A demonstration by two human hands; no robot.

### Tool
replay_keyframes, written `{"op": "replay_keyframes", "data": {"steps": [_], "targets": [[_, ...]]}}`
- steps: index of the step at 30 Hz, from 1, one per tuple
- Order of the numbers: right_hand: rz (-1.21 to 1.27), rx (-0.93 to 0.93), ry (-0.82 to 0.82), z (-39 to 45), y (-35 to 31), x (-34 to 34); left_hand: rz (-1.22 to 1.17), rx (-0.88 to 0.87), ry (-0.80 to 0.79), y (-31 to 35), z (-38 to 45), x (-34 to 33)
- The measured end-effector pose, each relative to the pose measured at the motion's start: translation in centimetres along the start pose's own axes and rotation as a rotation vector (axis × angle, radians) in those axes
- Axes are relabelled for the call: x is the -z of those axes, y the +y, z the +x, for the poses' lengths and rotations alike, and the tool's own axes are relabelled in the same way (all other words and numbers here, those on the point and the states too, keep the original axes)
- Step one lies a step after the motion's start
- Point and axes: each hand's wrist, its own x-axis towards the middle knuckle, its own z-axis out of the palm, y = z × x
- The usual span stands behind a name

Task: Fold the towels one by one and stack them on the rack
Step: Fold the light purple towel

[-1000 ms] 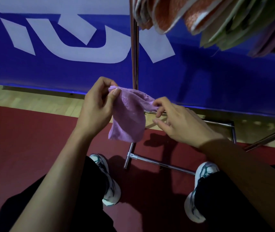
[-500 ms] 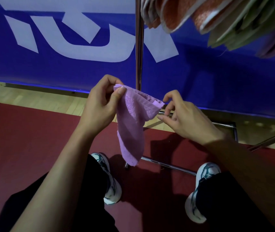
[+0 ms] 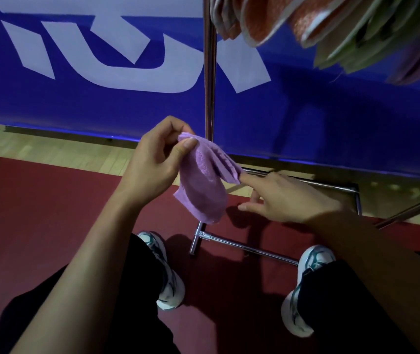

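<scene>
The folded layers could fan apart and the fold come undone, since only the left hand point(image 3: 152, 162) pinches one corner of the lilac towel point(image 3: 203, 180) between thumb and fingers, while the right hand point(image 3: 283, 198) is spread wide, one fingertip just touching the towel's right corner. The towel is small and soft, its layers showing along the upper edge, and hangs in mid-air just in front of the rack's upright pole point(image 3: 209, 72), with folded towels point(image 3: 331, 26) stacked at upper right.
</scene>
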Motion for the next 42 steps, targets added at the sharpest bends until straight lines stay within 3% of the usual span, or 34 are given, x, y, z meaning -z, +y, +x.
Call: {"op": "replay_keyframes", "data": {"steps": [5,8,12,15,19,22,24,26,28,30,32,34,39,42], "targets": [[-0.126,-0.027,0.031,-0.6,1.4,1.2,0.195,0.07,0.027,-1.9,-0.1,0.6],[-0.085,0.07,0.111,-1.1,1.3,2.2,0.288,0.127,-0.022,-3.4,-0.5,0.8],[0.069,0.222,0.292,-1.9,1.4,3.8,0.211,0.117,-0.038,-3.3,-0.9,0.5],[0.234,0.122,0.416,-2.6,1.1,4.8,0.099,0.14,-0.083,-2.8,-0.8,0.2],[0.703,-0.019,0.334,-3.1,0.9,5.4,-0.185,0.176,-0.09,-1.3,-0.5,-0.4],[1.332,0.016,0.359,-3.5,0.6,6.8,-0.467,0.218,-0.077,1.6,-0.1,-1.2],[1.693,-0.009,0.406,-3.4,0.2,7.5,-0.693,0.273,0.039,2.9,0.9,-1.4],[1.856,-0.134,0.292,-2.8,-0.7,6.8,-0.882,0.406,0.073,2.7,1.8,-1.4],[1.876,-0.323,0.173,-2.3,-1.0,3.2,-1.07,0.694,-0.112,1.1,1.3,-2.1],[1.975,-0.497,-0.085,-2.4,-1.6,-0.1,-1.152,0.919,-0.311,0.1,-1.2,-2.9],[2.053,-0.515,-0.284,-3.4,-1.9,-1.7,-1.009,0.889,-0.428,-1.1,-3.3,-3.2],[2.043,-0.489,-0.298,-4.3,-1.7,-2.0,-0.77,0.814,-0.418,-1.9,-4.1,-2.7],[1.815,-0.601,-0.023,-4.6,-0.7,-3.5,-0.603,0.836,-0.124,-2.4,-4.2,-3.2],[1.682,-0.612,0.147,-4.1,-0.4,-4.1,-0.318,0.664,-0.146,-2.7,-3.9,-3.7]]}}
